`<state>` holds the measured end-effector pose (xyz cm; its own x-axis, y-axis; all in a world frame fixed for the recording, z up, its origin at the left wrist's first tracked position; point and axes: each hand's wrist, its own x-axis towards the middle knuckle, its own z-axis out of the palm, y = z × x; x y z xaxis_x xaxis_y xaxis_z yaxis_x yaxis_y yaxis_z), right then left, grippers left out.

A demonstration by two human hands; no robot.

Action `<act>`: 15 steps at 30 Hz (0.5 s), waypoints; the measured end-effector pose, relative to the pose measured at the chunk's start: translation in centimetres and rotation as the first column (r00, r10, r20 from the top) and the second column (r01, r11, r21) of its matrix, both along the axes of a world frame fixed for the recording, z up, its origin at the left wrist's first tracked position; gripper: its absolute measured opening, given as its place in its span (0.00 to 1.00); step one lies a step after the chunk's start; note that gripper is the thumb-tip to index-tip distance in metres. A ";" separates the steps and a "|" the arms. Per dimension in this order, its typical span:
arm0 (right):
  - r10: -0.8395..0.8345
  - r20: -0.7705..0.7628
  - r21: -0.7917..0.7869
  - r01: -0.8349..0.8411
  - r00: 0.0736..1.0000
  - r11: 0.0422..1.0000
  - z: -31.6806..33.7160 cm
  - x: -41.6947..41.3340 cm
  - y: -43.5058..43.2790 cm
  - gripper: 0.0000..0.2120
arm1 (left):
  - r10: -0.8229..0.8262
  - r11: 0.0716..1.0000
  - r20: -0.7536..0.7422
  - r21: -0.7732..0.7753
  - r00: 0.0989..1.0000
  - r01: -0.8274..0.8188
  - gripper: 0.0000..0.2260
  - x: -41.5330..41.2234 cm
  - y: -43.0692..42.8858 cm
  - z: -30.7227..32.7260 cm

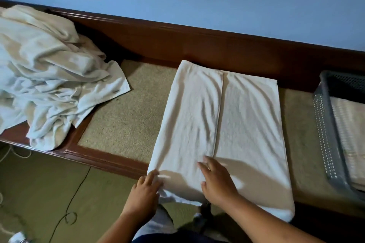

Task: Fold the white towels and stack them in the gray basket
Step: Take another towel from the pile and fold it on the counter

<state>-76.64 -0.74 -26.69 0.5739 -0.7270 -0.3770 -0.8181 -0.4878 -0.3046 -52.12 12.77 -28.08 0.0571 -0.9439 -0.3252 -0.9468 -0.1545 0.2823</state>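
Bench [126,116]: left hand [146,187] seemingly pinches towel [237,116] edge; right hand [217,181] flat on it.

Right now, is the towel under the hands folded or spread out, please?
Folded: both sides of the towel meet along a centre seam.
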 end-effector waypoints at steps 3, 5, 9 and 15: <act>-0.059 -0.088 0.042 0.063 0.994 0.997 -0.5 0.5 -2.1 0.33 | -0.012 0.999 -0.029 -0.051 1.000 0.011 0.27 0.4 -1.1 0.1; -0.074 -0.140 0.038 0.080 0.987 0.996 -0.7 0.9 -3.2 0.34 | -0.066 0.994 -0.014 -0.088 0.998 0.064 0.23 1.2 -1.9 0.2; -0.165 -0.204 -0.002 0.169 0.965 0.986 -1.3 1.7 -5.0 0.38 | -0.189 0.976 0.057 -0.098 0.980 0.194 0.19 2.7 -5.7 0.9; -0.254 -0.118 0.076 0.264 0.960 0.962 -1.0 4.8 -9.7 0.37 | -0.411 0.906 0.153 -0.042 0.899 0.422 0.30 3.8 -15.3 -0.6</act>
<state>-71.86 -10.44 -27.64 0.3238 -0.8056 -0.4961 -0.9426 -0.2294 -0.2426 -48.33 -2.48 -28.68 -0.3073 -0.9118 -0.2723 -0.9501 0.2783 0.1407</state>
